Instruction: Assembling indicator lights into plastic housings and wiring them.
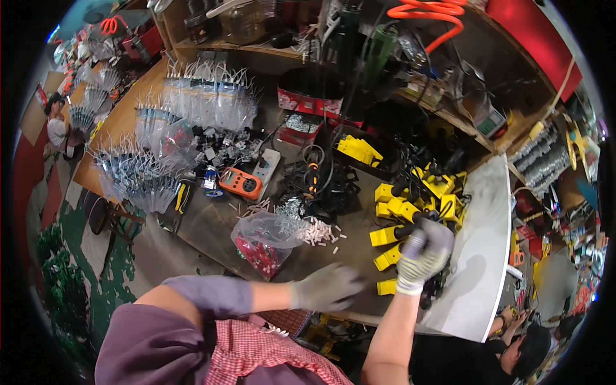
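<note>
Head view: our gloved right hand (423,249) grips a black handle (407,230) among yellow parts (393,208); our gloved left hand (327,286) rests open beside it, below a clear plastic bag (269,232).

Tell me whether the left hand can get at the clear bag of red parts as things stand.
Probably yes. The left hand hovers flat over the bench, empty, and the clear bag of red parts lies just beyond it with only small white pieces nearby.

A clear bag (266,237) of red parts is seen just left of the hands; an orange meter (239,183) lies farther up-left.
</note>
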`<state>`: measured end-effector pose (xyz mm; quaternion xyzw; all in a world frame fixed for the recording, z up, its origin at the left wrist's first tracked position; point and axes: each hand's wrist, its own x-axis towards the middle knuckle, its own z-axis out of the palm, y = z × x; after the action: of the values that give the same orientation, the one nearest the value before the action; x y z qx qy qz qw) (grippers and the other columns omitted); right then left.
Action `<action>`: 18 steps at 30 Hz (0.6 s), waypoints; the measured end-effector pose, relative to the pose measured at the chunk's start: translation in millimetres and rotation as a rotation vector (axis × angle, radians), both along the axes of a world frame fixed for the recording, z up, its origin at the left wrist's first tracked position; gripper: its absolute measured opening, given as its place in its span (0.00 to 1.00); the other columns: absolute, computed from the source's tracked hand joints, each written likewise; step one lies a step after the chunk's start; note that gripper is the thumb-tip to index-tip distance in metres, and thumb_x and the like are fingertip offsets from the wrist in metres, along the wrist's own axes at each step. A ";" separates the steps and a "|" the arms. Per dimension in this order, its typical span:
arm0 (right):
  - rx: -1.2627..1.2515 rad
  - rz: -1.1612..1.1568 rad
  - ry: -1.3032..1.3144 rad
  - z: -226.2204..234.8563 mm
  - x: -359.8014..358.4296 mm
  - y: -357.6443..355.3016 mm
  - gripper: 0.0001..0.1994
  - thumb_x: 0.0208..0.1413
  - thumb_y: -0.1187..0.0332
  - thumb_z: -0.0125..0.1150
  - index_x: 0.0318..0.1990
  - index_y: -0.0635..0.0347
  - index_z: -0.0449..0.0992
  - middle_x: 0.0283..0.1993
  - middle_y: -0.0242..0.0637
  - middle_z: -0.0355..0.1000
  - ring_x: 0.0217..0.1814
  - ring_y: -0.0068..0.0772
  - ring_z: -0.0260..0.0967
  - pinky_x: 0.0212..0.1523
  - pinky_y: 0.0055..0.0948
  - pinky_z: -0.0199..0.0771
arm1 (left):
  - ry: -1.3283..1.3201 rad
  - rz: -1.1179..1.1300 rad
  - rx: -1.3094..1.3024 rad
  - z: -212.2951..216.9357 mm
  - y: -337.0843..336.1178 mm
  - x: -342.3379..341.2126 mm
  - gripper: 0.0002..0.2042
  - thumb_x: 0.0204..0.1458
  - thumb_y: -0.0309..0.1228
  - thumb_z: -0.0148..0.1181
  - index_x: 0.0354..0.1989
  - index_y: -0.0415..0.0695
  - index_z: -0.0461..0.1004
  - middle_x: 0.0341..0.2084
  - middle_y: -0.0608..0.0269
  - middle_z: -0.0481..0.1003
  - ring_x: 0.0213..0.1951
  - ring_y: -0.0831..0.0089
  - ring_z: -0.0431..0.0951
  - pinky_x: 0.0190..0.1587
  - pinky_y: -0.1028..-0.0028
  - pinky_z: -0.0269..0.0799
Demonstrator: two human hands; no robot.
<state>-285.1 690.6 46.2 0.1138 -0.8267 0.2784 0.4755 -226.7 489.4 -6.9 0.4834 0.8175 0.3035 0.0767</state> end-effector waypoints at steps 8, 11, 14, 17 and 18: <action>0.435 -0.084 -0.785 -104.9 -262.0 -15.4 0.27 0.45 0.62 0.67 0.55 0.56 0.71 0.50 0.44 0.72 0.54 0.47 0.70 0.56 0.41 0.70 | -0.045 0.286 -0.186 -37.6 -190.8 105.2 0.14 0.42 0.37 0.60 0.37 0.46 0.76 0.41 0.59 0.75 0.43 0.58 0.76 0.45 0.62 0.71; 0.486 -0.190 -1.117 -107.6 -288.7 -43.2 0.39 0.37 0.55 0.76 0.59 0.52 0.66 0.57 0.49 0.68 0.58 0.48 0.68 0.60 0.40 0.68 | -0.141 0.718 -0.154 -5.6 -226.7 133.9 0.13 0.38 0.29 0.63 0.36 0.46 0.77 0.37 0.55 0.77 0.38 0.55 0.77 0.40 0.61 0.72; 0.483 -0.201 -1.171 -98.0 -291.9 -58.5 0.39 0.36 0.55 0.77 0.59 0.53 0.67 0.59 0.50 0.66 0.58 0.49 0.67 0.60 0.40 0.68 | -0.200 1.120 -0.183 -16.4 -248.9 184.7 0.12 0.38 0.22 0.60 0.33 0.47 0.78 0.35 0.53 0.78 0.35 0.54 0.77 0.36 0.62 0.74; 0.516 -0.165 -1.239 -105.1 -296.9 -51.0 0.30 0.40 0.53 0.74 0.53 0.50 0.73 0.54 0.45 0.71 0.58 0.45 0.69 0.58 0.39 0.69 | -0.223 1.111 -0.148 -30.5 -258.5 197.7 0.11 0.38 0.20 0.59 0.33 0.46 0.79 0.35 0.52 0.78 0.35 0.54 0.78 0.36 0.62 0.74; 0.577 -0.113 -1.256 -105.7 -295.3 -51.1 0.27 0.43 0.52 0.73 0.51 0.50 0.75 0.51 0.42 0.74 0.58 0.43 0.70 0.57 0.38 0.70 | -0.243 1.112 -0.121 -32.7 -259.2 198.7 0.11 0.38 0.20 0.59 0.33 0.46 0.79 0.35 0.52 0.78 0.35 0.54 0.78 0.36 0.62 0.74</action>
<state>-580.4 639.5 -59.5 0.0098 -0.9910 0.0355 -0.1288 -28.0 230.2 -39.6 -0.0629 0.9501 0.3043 0.0267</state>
